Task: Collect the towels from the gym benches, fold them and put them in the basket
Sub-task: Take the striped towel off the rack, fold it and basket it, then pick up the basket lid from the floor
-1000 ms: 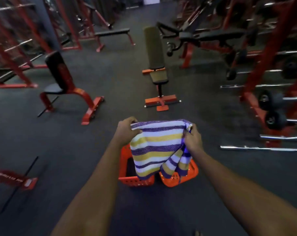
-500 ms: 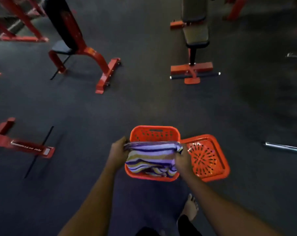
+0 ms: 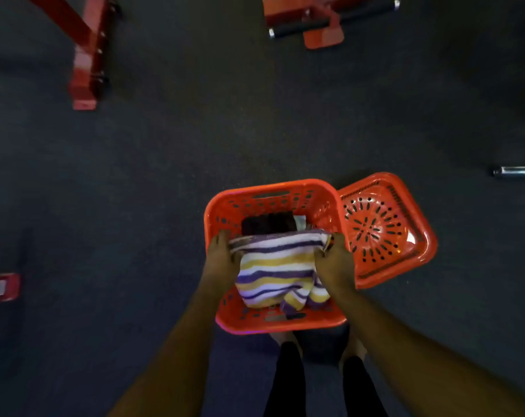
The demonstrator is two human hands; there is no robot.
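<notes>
Both hands, left (image 3: 222, 254) and right (image 3: 333, 260), pinch a striped towel's (image 3: 277, 272) top corners inside the basket (image 3: 270, 194). Dark cloth (image 3: 268, 222) lies by its far wall.

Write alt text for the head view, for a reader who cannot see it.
From above, the left hand and right hand hold a folded purple, yellow and white striped towel inside an orange basket on a dark gym floor. A dark folded cloth already lies inside; a perforated orange lid lies beside the basket.

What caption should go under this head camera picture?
Left hand and right hand hold a folded striped towel in the orange basket.
</notes>
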